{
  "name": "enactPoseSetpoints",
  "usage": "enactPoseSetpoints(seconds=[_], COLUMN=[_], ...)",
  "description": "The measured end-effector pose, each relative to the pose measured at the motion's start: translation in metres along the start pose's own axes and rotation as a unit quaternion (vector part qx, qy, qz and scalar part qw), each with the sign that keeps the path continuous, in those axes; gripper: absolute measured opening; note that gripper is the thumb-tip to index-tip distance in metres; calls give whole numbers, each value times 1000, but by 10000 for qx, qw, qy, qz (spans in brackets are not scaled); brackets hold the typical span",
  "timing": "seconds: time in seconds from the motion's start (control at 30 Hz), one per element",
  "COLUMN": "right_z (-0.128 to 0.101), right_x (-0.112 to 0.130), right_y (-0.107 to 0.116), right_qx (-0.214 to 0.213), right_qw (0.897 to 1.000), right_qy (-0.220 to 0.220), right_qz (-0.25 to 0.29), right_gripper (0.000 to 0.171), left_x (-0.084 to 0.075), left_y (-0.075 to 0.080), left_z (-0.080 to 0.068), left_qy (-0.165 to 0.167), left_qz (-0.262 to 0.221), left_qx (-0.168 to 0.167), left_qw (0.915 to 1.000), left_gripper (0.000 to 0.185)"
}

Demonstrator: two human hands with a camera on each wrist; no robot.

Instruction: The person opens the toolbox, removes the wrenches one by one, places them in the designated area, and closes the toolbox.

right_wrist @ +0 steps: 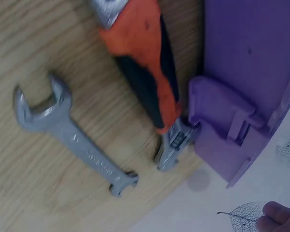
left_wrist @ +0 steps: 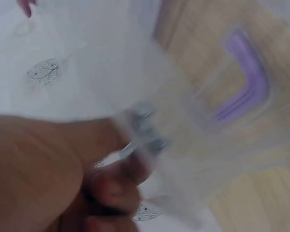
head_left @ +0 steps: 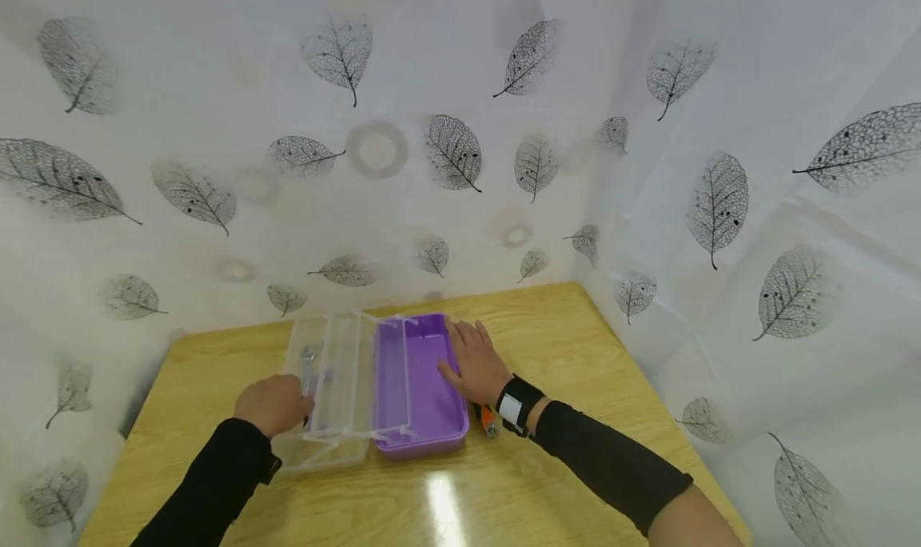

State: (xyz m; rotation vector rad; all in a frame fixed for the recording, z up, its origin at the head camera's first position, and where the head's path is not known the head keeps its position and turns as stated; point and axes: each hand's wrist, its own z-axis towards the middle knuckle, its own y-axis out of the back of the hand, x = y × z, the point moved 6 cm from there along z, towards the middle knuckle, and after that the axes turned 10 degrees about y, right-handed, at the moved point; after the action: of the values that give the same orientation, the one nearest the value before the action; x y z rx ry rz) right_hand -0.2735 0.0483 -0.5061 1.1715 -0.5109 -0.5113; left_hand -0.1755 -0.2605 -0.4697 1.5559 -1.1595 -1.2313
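A purple toolbox (head_left: 424,387) lies open on the wooden table, its clear lid (head_left: 334,371) folded out to the left. My left hand (head_left: 273,403) grips the near left edge of the clear lid (left_wrist: 183,159), fingers (left_wrist: 116,186) curled against the plastic; that view is blurred. A small metal wrench (head_left: 309,363) shows through the lid. My right hand (head_left: 475,363) rests flat with straight fingers on the box's right rim. Beside the purple box (right_wrist: 251,58) lie an orange-handled adjustable wrench (right_wrist: 145,67) and a silver open-ended spanner (right_wrist: 72,137).
The wooden table (head_left: 561,331) is walled at the back and right by a white leaf-printed curtain (head_left: 719,211). The orange-handled wrench (head_left: 488,419) lies just under my right wrist. A purple latch (right_wrist: 217,111) juts from the box's side.
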Motion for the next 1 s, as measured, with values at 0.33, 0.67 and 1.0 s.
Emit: enactPoseSetpoints(seconds=[0.33, 0.67, 1.0], right_z=[-21, -25, -26], right_x=[59, 133, 109], right_y=[2, 19, 27], right_qx=[-585, 108, -595], right_qw=[9923, 8571, 8147], right_qy=[139, -67, -704], right_qz=[1080, 5150, 5725], right_gripper=[83, 35, 28], left_x=[18, -52, -132], left_y=[-25, -22, -47], left_z=[-17, -69, -80], left_qy=[701, -34, -833], left_qz=[-1206, -3699, -3403], left_qx=[453, -687, -788], left_qw=[9892, 9265, 9333], left_gripper=[42, 37, 35])
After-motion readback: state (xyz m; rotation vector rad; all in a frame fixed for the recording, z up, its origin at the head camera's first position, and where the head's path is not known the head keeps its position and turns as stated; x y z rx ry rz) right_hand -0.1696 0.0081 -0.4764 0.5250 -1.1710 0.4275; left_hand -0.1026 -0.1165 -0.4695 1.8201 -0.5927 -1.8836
